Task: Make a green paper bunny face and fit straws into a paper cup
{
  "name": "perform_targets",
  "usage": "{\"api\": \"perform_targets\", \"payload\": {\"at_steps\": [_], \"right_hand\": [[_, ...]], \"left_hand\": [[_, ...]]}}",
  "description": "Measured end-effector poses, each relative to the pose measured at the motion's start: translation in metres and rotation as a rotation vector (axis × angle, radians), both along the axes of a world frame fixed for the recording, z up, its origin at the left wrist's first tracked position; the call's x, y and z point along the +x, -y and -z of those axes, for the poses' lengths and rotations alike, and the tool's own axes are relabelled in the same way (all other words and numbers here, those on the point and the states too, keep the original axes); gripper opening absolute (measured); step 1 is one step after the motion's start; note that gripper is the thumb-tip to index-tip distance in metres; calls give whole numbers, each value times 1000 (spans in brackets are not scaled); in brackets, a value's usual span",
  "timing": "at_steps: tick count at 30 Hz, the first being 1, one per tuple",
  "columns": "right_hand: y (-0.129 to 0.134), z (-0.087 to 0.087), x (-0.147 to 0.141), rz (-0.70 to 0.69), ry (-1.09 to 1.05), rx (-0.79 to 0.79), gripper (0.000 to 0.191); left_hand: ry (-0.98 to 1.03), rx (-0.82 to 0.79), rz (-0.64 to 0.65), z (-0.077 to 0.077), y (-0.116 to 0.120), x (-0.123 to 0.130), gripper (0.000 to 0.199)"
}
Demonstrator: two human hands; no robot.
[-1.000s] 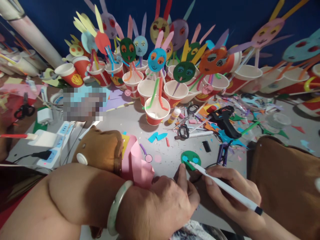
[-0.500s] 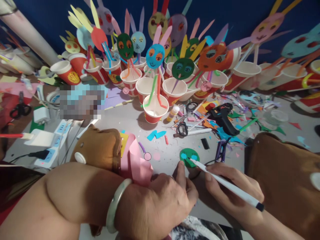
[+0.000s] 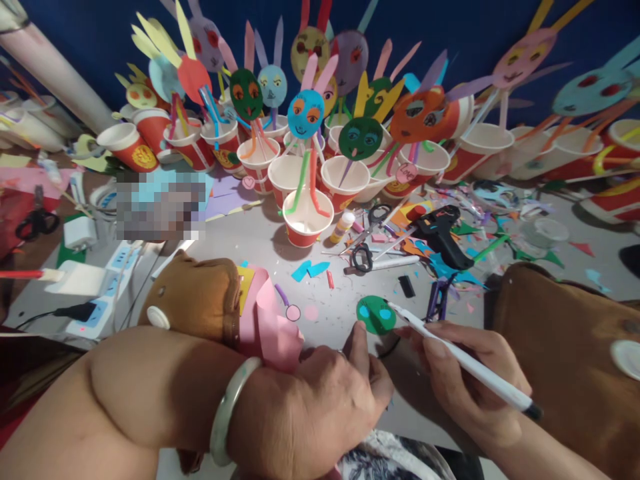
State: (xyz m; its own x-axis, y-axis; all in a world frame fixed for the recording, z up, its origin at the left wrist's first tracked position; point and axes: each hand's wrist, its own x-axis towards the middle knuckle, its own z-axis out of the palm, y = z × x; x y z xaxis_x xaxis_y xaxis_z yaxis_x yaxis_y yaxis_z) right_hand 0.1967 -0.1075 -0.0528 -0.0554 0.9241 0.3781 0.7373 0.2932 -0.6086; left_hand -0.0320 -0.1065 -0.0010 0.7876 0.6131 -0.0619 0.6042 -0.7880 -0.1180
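Note:
A green paper circle (image 3: 376, 324) with two light blue oval eyes lies flat on the grey table. My left hand (image 3: 320, 400), with a pale bangle at the wrist, presses its index fingertip on the circle's lower left edge; the other fingers are curled under. My right hand (image 3: 470, 373) holds a white marker (image 3: 475, 367) between thumb and fingers. The marker's tip is at the upper right part of the circle, near the right blue eye. Pink paper (image 3: 270, 327) lies beside my left forearm.
Paper cups, including one with green and red straws (image 3: 307, 223), stand at the back with paper faces. Scissors (image 3: 367, 243), a glue gun (image 3: 445, 233), a glue bottle (image 3: 343, 228) and paper scraps lie beyond the circle. A power strip (image 3: 107, 287) is at left.
The marker's tip has moved up and slightly right, from below the right blue eye to the circle's upper right. The whole view has shifted a little. My left fingertip stays on the circle.

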Motion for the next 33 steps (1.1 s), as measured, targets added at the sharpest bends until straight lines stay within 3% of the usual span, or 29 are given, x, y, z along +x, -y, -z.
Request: {"api": "perform_targets", "payload": {"at_steps": [6, 19, 33], "right_hand": [[-9, -6, -9, -63, 3, 71, 12], [-21, -25, -18, -237, 49, 33, 5], [-21, -23, -20, -250, -3, 3, 9]], "left_hand": [[-23, -67, 19, -7, -4, 0, 38], [16, -65, 5, -6, -4, 1, 37], [-16, -56, 46, -6, -6, 0, 38]]}}
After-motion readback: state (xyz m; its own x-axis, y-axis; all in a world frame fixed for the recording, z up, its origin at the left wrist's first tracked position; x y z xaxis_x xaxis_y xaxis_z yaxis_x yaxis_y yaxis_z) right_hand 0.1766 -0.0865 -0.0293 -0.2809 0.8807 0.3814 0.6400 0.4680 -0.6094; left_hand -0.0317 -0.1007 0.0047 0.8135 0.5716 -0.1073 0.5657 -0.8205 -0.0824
